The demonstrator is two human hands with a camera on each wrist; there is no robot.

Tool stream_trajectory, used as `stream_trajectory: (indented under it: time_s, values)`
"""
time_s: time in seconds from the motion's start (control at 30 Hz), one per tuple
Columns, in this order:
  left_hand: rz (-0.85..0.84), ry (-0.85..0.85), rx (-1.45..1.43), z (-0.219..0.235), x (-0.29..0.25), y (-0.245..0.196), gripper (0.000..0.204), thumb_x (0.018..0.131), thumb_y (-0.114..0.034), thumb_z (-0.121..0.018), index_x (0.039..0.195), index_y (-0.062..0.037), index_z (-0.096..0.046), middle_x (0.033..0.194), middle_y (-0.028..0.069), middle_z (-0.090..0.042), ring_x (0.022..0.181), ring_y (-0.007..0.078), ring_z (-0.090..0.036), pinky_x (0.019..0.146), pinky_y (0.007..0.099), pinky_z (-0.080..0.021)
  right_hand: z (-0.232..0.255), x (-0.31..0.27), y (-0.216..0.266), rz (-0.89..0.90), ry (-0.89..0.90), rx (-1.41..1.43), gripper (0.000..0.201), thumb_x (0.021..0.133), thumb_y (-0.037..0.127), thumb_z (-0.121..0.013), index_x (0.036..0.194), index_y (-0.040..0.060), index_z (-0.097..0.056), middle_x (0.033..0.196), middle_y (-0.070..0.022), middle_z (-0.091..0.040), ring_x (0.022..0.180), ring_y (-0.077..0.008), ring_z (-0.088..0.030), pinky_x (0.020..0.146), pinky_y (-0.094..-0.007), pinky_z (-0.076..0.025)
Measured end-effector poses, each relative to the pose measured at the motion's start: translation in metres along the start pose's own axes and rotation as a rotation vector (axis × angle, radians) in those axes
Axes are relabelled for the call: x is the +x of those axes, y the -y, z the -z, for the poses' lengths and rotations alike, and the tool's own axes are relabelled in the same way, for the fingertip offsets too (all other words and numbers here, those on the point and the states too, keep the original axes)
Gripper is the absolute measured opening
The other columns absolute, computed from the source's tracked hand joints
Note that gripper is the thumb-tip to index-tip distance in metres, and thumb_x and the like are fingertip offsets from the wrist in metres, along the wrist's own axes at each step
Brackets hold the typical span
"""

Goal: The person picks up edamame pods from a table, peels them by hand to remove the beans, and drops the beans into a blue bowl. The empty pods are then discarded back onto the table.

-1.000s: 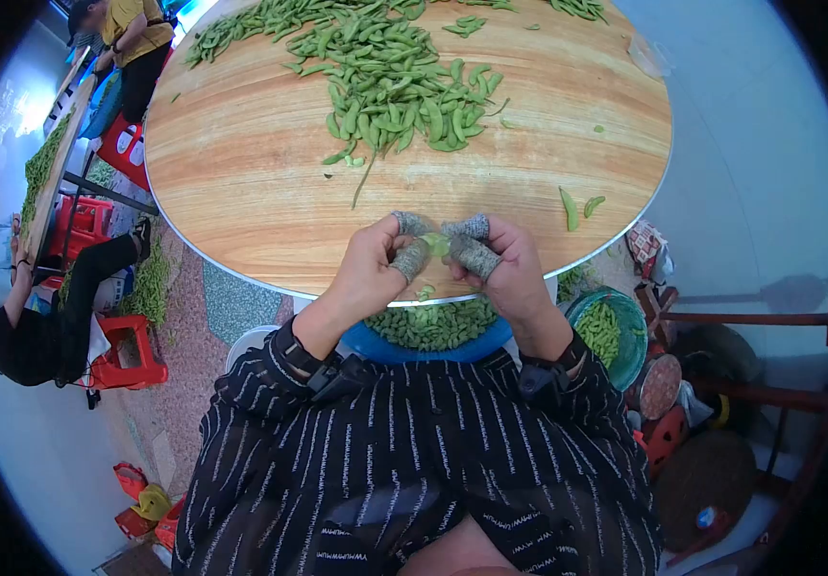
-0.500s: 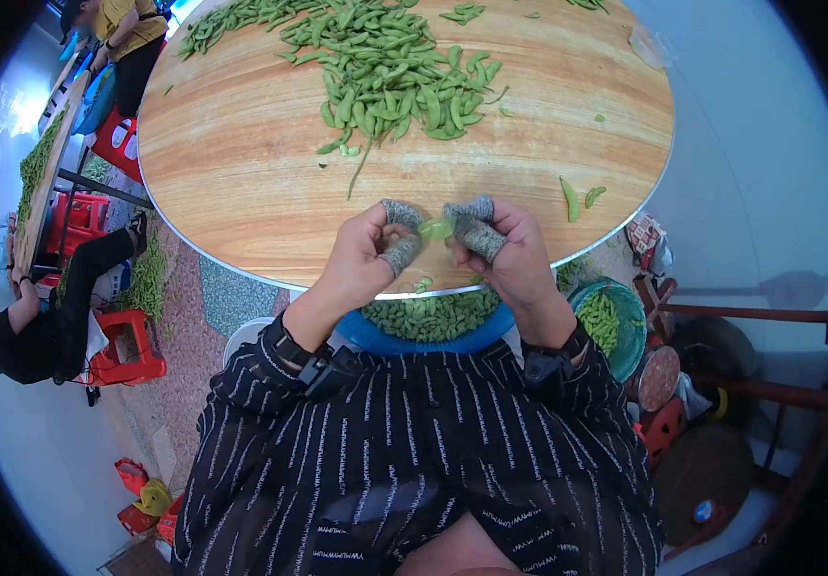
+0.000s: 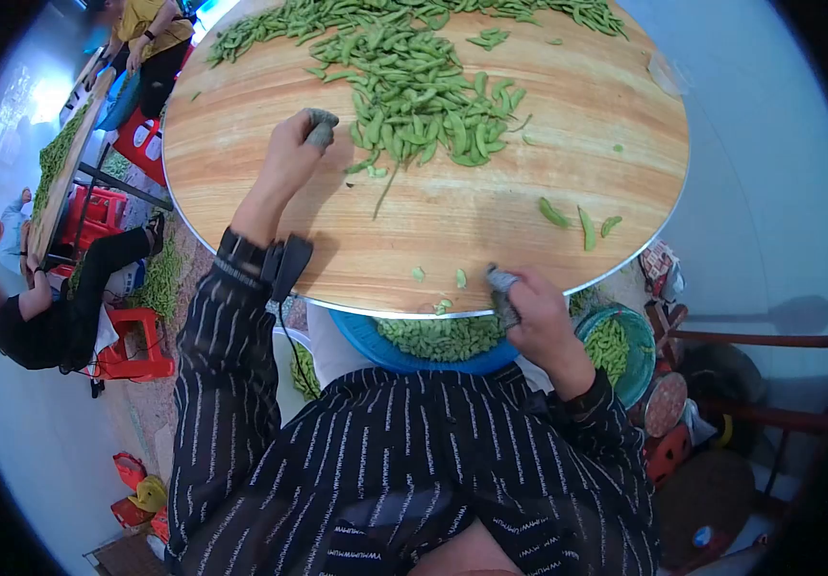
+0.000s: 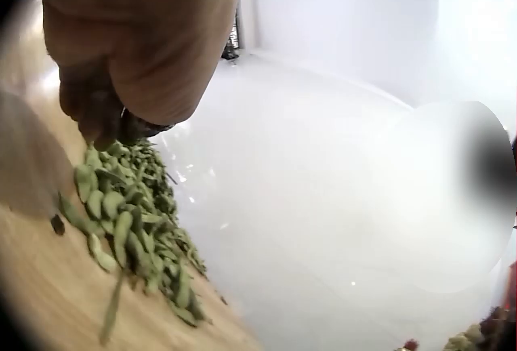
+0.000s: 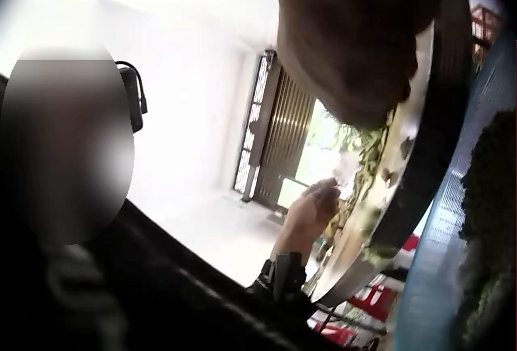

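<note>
Tabletop: your large round pale wood-grain tabletop point(image 3: 577, 125) has a thin whitish rim.
Pods: the heap of green bean pods point(image 3: 424, 106) lies mid-tabletop and spreads to the far side; a long thin stem point(image 3: 387, 192) pokes out at its near end.
Strays: three loose green pods point(image 3: 587, 230) lie toward your right; small pale green pieces point(image 3: 461, 278) lie by the near rim.
Your left hand point(image 3: 289, 158): over the tabletop, just left of the heap; grey-sleeved fingers bent, tips close together; cannot tell if they hold anything.
Your right hand point(image 3: 544, 317): at the near rim; fingers curled inward, contents hidden; cannot tell if anything is held.
Below the rim: a round blue plastic basin point(image 3: 358, 338) full of green contents.
Right floor: a round teal tub point(image 3: 640, 360) with green pods.
Room, left: a second narrow table bearing pods point(image 3: 60, 152); a person in black point(image 3: 25, 331) seated near a red plastic stool point(image 3: 140, 363); a person in a yellow top point(image 3: 140, 19) farther off.
Right: a pale bluish wall point(image 3: 760, 182).
</note>
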State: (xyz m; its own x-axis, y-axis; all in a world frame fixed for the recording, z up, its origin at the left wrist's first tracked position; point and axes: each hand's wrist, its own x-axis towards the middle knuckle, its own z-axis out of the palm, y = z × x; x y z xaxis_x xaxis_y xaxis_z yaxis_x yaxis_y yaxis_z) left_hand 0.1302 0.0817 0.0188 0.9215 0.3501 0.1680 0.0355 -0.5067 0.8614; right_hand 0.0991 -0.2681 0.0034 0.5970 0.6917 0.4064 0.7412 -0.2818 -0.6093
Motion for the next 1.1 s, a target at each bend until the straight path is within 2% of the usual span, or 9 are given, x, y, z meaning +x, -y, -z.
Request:
stream_trajectory:
  time_s: [0.17,0.27,0.37,0.5,0.57,0.6,0.67,0.77,1.1]
  values:
    - [0.149,0.075,0.256,-0.017,0.030,0.000,0.015,0.074,-0.013,-0.059,0.076,0.0018,-0.059,0.064,0.0121,-0.059,0.061,0.0189,-0.057,0.056,0.0304,-0.043,0.011,0.002,-0.010,-0.271,-0.228,0.070,0.024,0.070,-0.005,-0.053,0.094,-0.0024,-0.055,0.081,-0.0159,-0.055,0.075,-0.0288,-0.056,0.067,-0.0308,-0.044]
    - [0.104,0.168,0.443,-0.024,0.031,0.000,0.020,0.067,-0.016,-0.063,0.074,0.0016,-0.058,0.067,0.0195,-0.058,0.065,0.0336,-0.057,0.060,0.0368,-0.044,0.009,0.002,-0.004,-0.334,-0.245,0.228,0.023,0.074,-0.004,-0.052,0.096,-0.0029,-0.055,0.081,-0.0142,-0.057,0.074,-0.0221,-0.057,0.066,-0.0270,-0.044]
    - [-0.126,0.078,0.729,-0.028,0.008,-0.004,0.023,0.067,-0.016,-0.063,0.081,0.0011,-0.057,0.074,0.0212,-0.057,0.070,0.0335,-0.056,0.064,0.0362,-0.044,0.004,0.007,-0.001,-0.393,-0.289,0.318,0.021,0.076,-0.003,-0.052,0.098,-0.0032,-0.056,0.084,-0.0109,-0.059,0.075,-0.0165,-0.057,0.066,-0.0256,-0.045]
    - [-0.190,-0.039,0.688,-0.019,-0.009,0.012,0.021,0.074,-0.015,-0.058,0.088,0.0001,-0.055,0.077,0.0155,-0.058,0.071,0.0281,-0.056,0.063,0.0336,-0.044,0.002,0.024,0.010,-0.483,-0.257,0.577,0.021,0.079,0.000,-0.053,0.099,-0.0025,-0.056,0.083,-0.0058,-0.059,0.071,-0.0118,-0.054,0.063,-0.0236,-0.044]
    - [0.042,0.093,-0.185,-0.016,-0.018,0.012,0.014,0.081,-0.012,-0.053,0.090,-0.0014,-0.055,0.074,0.0055,-0.058,0.064,0.0174,-0.055,0.057,0.0280,-0.044,0.000,0.037,0.016,-0.513,-0.160,0.808,0.021,0.079,0.001,-0.052,0.100,-0.0010,-0.056,0.080,-0.0012,-0.058,0.066,-0.0066,-0.051,0.059,-0.0204,-0.042]
    - [0.040,0.094,-0.184,-0.017,-0.027,0.001,0.014,0.081,-0.012,-0.053,0.090,-0.0014,-0.055,0.074,0.0055,-0.058,0.064,0.0174,-0.055,0.057,0.0280,-0.044,-0.003,0.043,0.019,-0.512,-0.163,0.808,0.021,0.079,0.001,-0.052,0.100,-0.0010,-0.056,0.080,-0.0012,-0.058,0.066,-0.0066,-0.051,0.059,-0.0204,-0.042]
    - [0.312,0.219,-0.736,-0.025,-0.051,-0.037,0.011,0.084,-0.011,-0.052,0.090,-0.0031,-0.056,0.071,-0.0012,-0.055,0.063,0.0081,-0.051,0.052,0.0215,-0.042,-0.009,0.055,0.024,-0.509,-0.068,0.973,0.019,0.080,0.002,-0.050,0.098,0.0005,-0.056,0.076,0.0006,-0.057,0.061,-0.0031,-0.047,0.054,-0.0172,-0.039]
    - [0.306,0.298,-0.983,-0.046,-0.084,-0.067,0.015,0.084,-0.014,-0.049,0.091,-0.0020,-0.054,0.073,0.0028,-0.055,0.059,0.0092,-0.048,0.048,0.0203,-0.037,-0.016,0.064,0.027,-0.482,0.008,1.132,0.017,0.080,0.001,-0.048,0.096,0.0007,-0.056,0.075,0.0006,-0.056,0.059,-0.0030,-0.046,0.050,-0.0164,-0.037]
    - [0.265,0.354,-0.967,-0.060,-0.112,-0.091,0.013,0.078,-0.007,-0.060,0.087,0.0001,-0.054,0.074,0.0050,-0.057,0.055,0.0087,-0.051,0.045,0.0191,-0.041,-0.004,0.057,0.037,-0.522,0.067,1.223,0.007,0.080,0.003,-0.052,0.085,0.0031,-0.056,0.068,0.0016,-0.054,0.055,-0.0013,-0.044,0.046,-0.0142,-0.034]
